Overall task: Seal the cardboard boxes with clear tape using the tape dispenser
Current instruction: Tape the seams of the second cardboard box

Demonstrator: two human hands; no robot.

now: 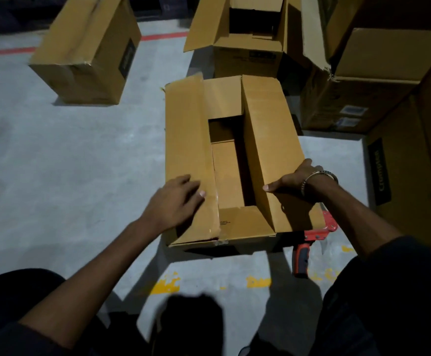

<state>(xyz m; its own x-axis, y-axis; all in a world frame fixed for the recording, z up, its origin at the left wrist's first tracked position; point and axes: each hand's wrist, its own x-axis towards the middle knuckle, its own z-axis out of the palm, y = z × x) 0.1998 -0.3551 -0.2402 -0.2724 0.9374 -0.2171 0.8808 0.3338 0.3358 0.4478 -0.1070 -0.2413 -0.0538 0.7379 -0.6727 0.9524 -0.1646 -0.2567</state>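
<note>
Five cardboard boxes show on the floor [55, 155]: one partly open box [235, 160] in the middle, one closed box [88, 50] at far left, one open box [245, 34] behind the middle one, and two boxes at right, a stacked box [358, 83] and a large box [414, 163]. One red tape dispenser [312, 240] lies there. Two hands are in view, the left hand [176, 199] and the right hand [296, 181]. One bracelet [319, 176] circles the right wrist.

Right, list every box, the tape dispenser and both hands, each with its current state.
Near box: long flaps partly folded, gap open, untaped.
Far box: flaps up, open.
Left box: closed.
Tape dispenser: on floor, unheld.
Left hand: flat on left flap.
Right hand: gripping right flap.
</note>
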